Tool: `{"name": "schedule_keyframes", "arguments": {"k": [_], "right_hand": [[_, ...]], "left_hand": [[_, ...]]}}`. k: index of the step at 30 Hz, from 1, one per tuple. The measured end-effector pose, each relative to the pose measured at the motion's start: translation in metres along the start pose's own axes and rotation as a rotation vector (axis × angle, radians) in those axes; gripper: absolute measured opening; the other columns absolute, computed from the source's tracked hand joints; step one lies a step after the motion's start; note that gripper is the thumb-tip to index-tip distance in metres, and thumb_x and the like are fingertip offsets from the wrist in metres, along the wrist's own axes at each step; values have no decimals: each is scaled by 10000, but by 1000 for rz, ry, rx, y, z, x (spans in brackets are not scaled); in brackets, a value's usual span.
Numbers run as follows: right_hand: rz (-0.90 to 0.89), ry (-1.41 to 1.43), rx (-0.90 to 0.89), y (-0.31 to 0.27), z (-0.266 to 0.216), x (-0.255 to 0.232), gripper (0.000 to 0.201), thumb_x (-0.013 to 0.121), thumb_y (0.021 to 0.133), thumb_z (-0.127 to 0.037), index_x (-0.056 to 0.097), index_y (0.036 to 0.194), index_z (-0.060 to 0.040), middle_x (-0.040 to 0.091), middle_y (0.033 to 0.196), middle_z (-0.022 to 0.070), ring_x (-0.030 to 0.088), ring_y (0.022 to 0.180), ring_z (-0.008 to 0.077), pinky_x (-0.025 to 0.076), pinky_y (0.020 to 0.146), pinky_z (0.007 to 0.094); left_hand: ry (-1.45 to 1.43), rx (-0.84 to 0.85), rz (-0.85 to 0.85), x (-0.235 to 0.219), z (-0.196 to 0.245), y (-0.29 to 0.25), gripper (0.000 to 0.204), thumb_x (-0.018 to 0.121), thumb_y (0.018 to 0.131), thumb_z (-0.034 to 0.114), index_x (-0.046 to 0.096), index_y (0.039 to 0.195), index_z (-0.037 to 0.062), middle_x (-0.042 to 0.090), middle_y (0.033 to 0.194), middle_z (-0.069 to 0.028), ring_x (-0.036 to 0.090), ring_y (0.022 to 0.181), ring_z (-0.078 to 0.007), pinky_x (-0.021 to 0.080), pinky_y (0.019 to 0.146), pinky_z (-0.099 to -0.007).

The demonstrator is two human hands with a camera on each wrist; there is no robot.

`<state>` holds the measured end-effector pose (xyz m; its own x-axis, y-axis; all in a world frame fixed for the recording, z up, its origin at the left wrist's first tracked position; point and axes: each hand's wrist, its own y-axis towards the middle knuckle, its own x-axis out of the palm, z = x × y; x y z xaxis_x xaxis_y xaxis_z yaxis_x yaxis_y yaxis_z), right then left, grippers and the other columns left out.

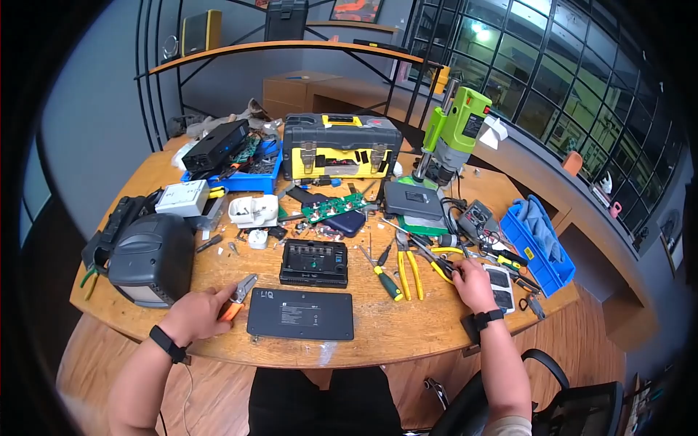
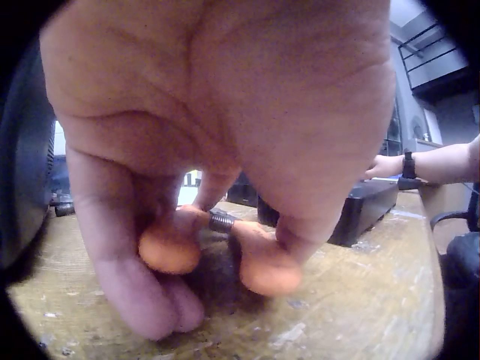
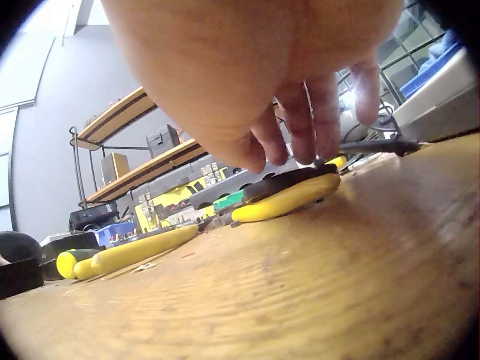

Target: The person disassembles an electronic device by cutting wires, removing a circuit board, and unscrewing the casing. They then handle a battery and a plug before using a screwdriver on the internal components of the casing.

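In the head view my left hand (image 1: pixel 195 314) is at the table's left front, gripping orange-handled pliers (image 1: pixel 241 291) with a metal head. The left wrist view shows the two orange handles (image 2: pixel 271 264) between thumb and fingers, with a coil spring (image 2: pixel 220 220) linking them. My right hand (image 1: pixel 475 284) hangs over long pliers with yellow and black handles (image 3: pixel 294 196). Its fingers point down loosely, fingertips right at the black handle. Left of them lie yellow-handled pliers (image 1: pixel 409 274) and a green-and-yellow screwdriver (image 1: pixel 387 283).
A flat black device (image 1: pixel 300 315) lies between the hands, a black charger-like unit (image 1: pixel 314 263) behind it. Left stands a dark boxy device (image 1: pixel 153 258). Behind are a toolbox (image 1: pixel 342 145) and a green drill press (image 1: pixel 458 131); a blue bin (image 1: pixel 539 247) stands right.
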<state>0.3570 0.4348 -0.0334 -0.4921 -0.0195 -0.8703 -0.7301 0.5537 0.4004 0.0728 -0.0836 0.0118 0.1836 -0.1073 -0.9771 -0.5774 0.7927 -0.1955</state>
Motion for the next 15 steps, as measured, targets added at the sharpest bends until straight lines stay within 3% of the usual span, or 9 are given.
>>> {"name": "schedule_keyframes", "arguments": {"k": [3, 5, 9, 15], "right_hand": [[9, -52, -25, 6, 3, 6, 173, 703, 921, -177, 730, 1057, -74, 703, 1050, 123, 652, 1059, 348, 496, 911, 479], [-104, -47, 76, 10, 4, 6, 177, 698, 924, -183, 735, 1066, -83, 733, 1036, 117, 670, 1040, 344, 493, 923, 482], [-183, -133, 70, 18, -1, -1, 171, 728, 896, -195, 747, 1030, -90, 760, 972, 107, 688, 1014, 336, 489, 882, 502], [-267, -112, 67, 32, -3, -2, 189, 764, 866, -218, 752, 1020, -107, 766, 971, 105, 697, 1009, 336, 484, 886, 500]], "left_hand": [[7, -14, -21, -8, 7, -3, 825, 743, 828, 358, 453, 1543, 65, 698, 1052, -251, 709, 948, -412, 570, 859, -471], [19, -12, -9, -6, 5, -4, 840, 745, 826, 364, 441, 1551, 68, 700, 1051, -243, 711, 945, -407, 571, 852, -471], [25, -51, 24, 0, 4, -5, 901, 750, 812, 389, 394, 1576, 70, 707, 1062, -223, 717, 941, -393, 575, 836, -470], [66, -82, 81, 3, 2, -1, 949, 768, 775, 409, 398, 1545, -5, 721, 1054, -215, 709, 984, -369, 567, 866, -449]]}}
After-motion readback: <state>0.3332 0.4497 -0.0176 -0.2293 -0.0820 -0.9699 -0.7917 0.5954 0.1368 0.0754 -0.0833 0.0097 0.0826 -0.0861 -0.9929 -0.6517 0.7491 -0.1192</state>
